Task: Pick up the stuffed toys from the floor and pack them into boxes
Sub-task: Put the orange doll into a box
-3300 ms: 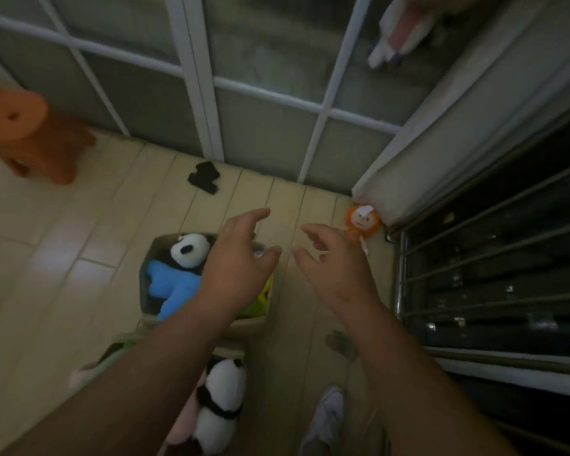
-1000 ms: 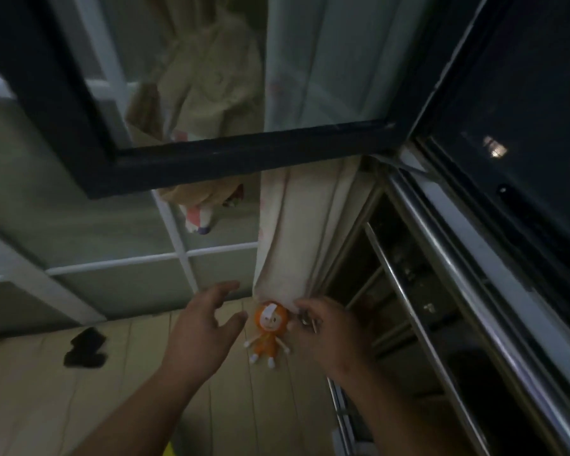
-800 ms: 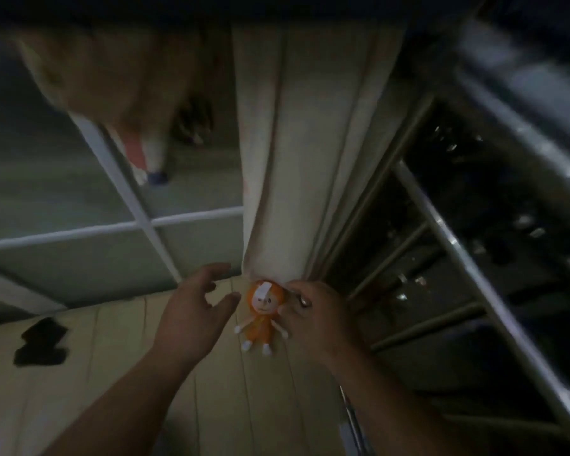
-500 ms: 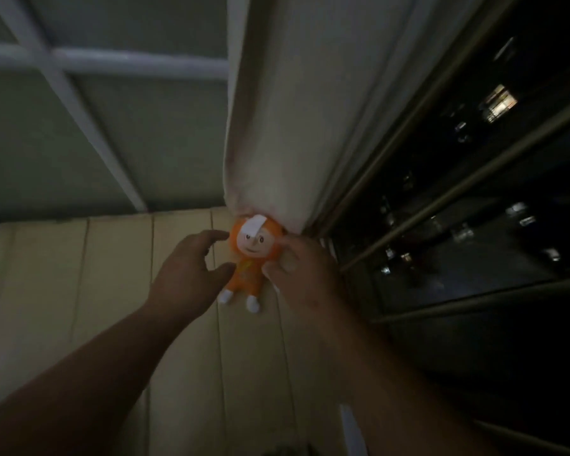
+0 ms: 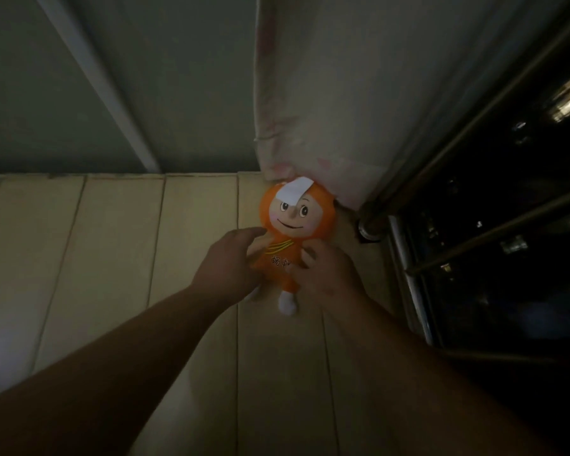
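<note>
Toy: orange doll (image 5: 292,232), centre of frame, lying face-up on the floor (image 5: 112,258); head touching the curtain (image 5: 326,93) hem, one white foot visible below the hands.
Left hand (image 5: 226,268): fingers spread, index reaching to the doll's shoulder, palm against its left-of-frame side.
Right hand (image 5: 326,274): fingers curled onto the torso from the right-of-frame side, touching the printed chest.
Grip: closing from both sides, doll pinched between the two hands; full closure not confirmed, undersides hidden.
Change: 3.3 s ago both hands hovering empty over the box with the pandas, doll small at the curtain foot. 1 s ago flanking the doll, apart from it. 0.5 s ago first contact. Now both pressed on the body, view much closer in.
Meaning: reach done, grasp in progress; doll not yet lifted, seemingly resting on the floor.
Box: out of frame now; last seen lower left of the earlier view, so carry-back needed.
Next: probably lift clear of the curtain, turn back toward the box, drop in.
Risk: curtain hem over the head could drag on lift; railing (image 5: 474,258) post just right of the doll, little room for the right hand.
Handling: soft, light, likely an easy squeeze.
Light: dim, fine finger detail hard to read.
</note>
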The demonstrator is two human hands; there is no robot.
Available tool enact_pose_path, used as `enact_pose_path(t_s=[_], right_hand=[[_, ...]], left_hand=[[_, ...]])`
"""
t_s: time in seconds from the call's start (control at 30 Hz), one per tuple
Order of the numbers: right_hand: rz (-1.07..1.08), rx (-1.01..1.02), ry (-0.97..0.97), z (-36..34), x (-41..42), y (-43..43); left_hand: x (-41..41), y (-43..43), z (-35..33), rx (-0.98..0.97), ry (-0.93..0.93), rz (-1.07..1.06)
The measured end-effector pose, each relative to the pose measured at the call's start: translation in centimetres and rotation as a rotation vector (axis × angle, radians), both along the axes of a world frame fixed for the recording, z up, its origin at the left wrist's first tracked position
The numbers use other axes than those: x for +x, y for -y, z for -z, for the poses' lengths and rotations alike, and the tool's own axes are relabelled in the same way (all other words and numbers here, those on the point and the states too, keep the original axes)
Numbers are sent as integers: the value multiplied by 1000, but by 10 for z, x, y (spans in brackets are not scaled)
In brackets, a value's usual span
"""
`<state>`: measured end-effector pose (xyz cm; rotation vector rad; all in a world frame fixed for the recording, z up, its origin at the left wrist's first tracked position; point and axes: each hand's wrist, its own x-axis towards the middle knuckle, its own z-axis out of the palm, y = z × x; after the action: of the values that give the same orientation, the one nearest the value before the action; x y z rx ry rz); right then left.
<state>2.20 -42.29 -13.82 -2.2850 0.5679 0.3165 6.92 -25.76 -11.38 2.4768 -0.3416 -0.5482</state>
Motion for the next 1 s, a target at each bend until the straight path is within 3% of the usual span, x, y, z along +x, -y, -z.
enact_pose_path(t_s=[0.23,0.3,0.4,0.53,0.77,1.0], right_hand=[[3,-149,-146,35,12,11],[8,-74,-160,39,13,13],[83,200,-150,43,11,6],[66,273,-83,41,4,-2],[88,367,-85,31,-3,-14],[12,247,-29,5,1,-31]], left_hand=[[4,21,34,16,-50,57],[9,26,43,29,-68,98],[15,29,60,147,-111,185],[9,25,60,300,-94,212],[-4,2,46,58,-209,73],[-7,-25,15,-28,-273,14]])
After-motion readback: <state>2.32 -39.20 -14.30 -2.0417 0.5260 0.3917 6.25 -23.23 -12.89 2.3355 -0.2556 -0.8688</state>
